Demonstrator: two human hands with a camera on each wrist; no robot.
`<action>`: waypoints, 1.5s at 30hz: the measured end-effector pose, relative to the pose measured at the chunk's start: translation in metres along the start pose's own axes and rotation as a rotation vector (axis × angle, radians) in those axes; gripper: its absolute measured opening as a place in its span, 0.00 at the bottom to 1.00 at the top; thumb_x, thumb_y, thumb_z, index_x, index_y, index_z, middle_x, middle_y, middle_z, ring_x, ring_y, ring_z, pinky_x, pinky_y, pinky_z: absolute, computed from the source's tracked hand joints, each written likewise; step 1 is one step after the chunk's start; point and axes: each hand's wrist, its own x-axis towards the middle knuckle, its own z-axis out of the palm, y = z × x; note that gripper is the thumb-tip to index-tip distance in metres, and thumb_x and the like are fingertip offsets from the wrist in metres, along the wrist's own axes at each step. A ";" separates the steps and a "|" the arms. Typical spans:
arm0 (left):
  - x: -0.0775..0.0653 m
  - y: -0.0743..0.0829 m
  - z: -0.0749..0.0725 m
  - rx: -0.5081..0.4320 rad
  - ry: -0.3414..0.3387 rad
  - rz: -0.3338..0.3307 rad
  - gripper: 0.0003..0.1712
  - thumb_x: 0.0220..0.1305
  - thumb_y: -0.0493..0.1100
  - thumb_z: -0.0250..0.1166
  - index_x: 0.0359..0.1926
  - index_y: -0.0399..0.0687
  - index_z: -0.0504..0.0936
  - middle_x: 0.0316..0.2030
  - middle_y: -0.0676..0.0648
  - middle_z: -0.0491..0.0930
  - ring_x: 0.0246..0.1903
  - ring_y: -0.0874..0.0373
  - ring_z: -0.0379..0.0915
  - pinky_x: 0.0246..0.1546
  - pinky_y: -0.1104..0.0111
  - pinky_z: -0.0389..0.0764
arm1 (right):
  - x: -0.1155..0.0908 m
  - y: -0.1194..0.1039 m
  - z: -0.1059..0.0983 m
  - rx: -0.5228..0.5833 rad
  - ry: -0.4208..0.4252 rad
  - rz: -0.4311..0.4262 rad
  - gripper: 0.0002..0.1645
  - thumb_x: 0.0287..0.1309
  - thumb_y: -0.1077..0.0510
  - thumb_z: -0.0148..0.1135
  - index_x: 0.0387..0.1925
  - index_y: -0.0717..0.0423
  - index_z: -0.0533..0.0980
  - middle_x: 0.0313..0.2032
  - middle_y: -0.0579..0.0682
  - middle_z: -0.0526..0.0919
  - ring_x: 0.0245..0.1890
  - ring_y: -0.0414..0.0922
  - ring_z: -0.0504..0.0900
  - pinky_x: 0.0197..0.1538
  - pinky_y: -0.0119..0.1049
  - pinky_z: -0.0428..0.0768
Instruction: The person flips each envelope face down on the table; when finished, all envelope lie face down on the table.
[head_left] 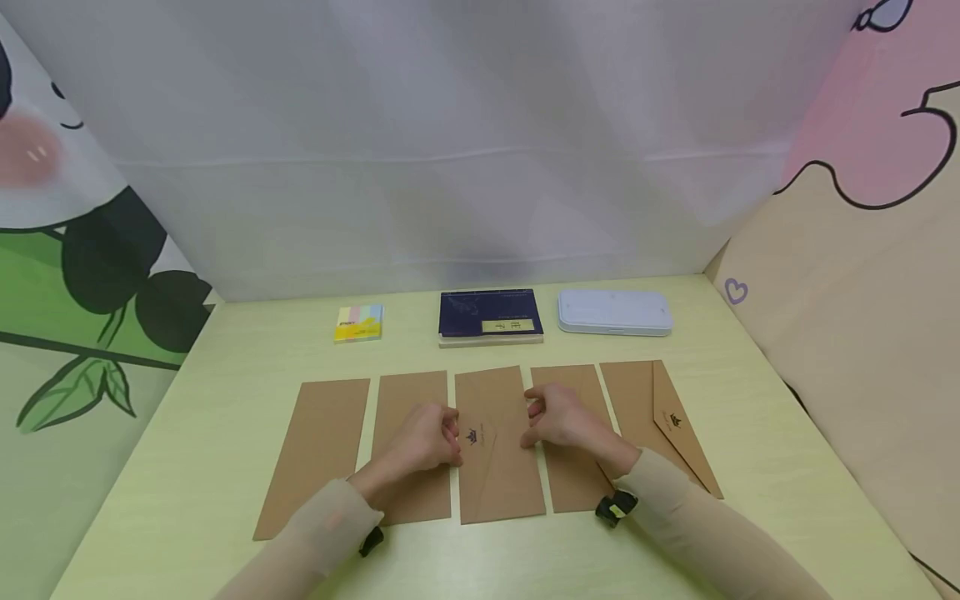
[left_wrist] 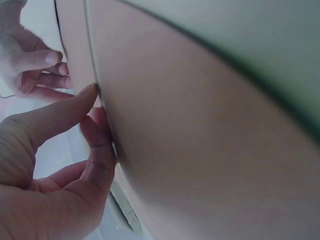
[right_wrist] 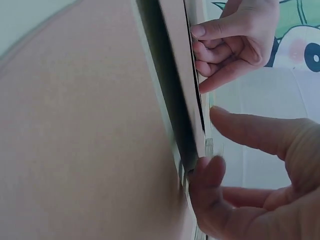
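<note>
A brown paper envelope (head_left: 495, 492) with a small dark crown print lies in the middle of a row of several like it. My left hand (head_left: 426, 437) is over the envelope (head_left: 412, 396) to its left, fingertips at the middle envelope's left edge. From the other side, my right hand (head_left: 561, 417) has its thumb and fingers spread along the right edge, above another envelope (head_left: 573, 487). In the right wrist view, a dark gap shows beside the middle envelope's edge (right_wrist: 182, 65). The right thumb (right_wrist: 250, 130) and forefinger stand apart. Whether the left fingertips (left_wrist: 92, 92) pinch paper is unclear.
An envelope (head_left: 315, 458) lies at the row's left end, and one with its pointed flap up (head_left: 630, 400) at the right end. Behind them are a pack of sticky notes (head_left: 358, 323), a dark blue notebook (head_left: 487, 312) and a pale pencil case (head_left: 615, 312), before a white cloth (head_left: 465, 217).
</note>
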 end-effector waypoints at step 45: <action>0.001 0.011 0.004 -0.198 0.011 0.059 0.32 0.59 0.47 0.69 0.61 0.35 0.73 0.44 0.42 0.78 0.26 0.53 0.78 0.22 0.66 0.77 | 0.005 0.018 -0.011 0.436 -0.420 -0.251 0.32 0.63 0.58 0.61 0.66 0.59 0.64 0.52 0.58 0.79 0.46 0.51 0.80 0.43 0.51 0.78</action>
